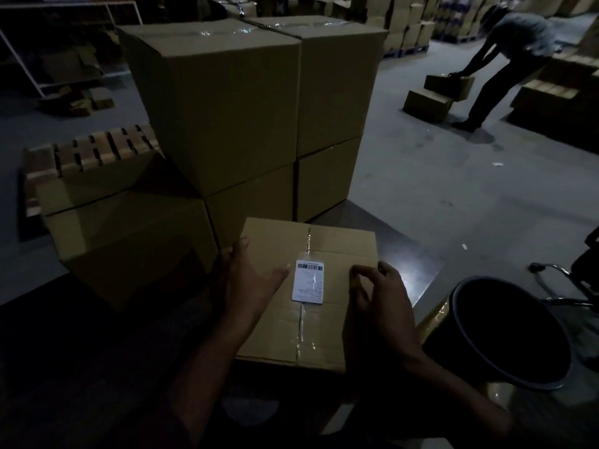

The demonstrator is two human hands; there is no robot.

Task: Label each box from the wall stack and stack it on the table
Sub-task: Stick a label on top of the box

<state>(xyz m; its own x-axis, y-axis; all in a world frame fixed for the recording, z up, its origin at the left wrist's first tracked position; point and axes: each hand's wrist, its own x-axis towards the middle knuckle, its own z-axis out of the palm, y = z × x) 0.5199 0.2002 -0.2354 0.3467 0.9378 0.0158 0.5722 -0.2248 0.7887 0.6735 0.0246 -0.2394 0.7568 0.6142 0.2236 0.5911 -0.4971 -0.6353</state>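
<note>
A white label (308,280) sits on the box (324,328). The left hand (246,280) lies flat, fingers apart; the right hand (382,296) hovers, fingers pinched together, empty.

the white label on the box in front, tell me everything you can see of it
The white label is a small upright rectangle, paper by its look, lying flat on top of the nearest cardboard box. It sits over the taped centre seam, near the middle of the lid. A barcode runs along its top edge, with lines of small print below, too blurred to read. Its surface catches a little glare. The left hand rests on the lid just beside its left edge; the right hand hovers or rests to its right, apart from it.
</note>
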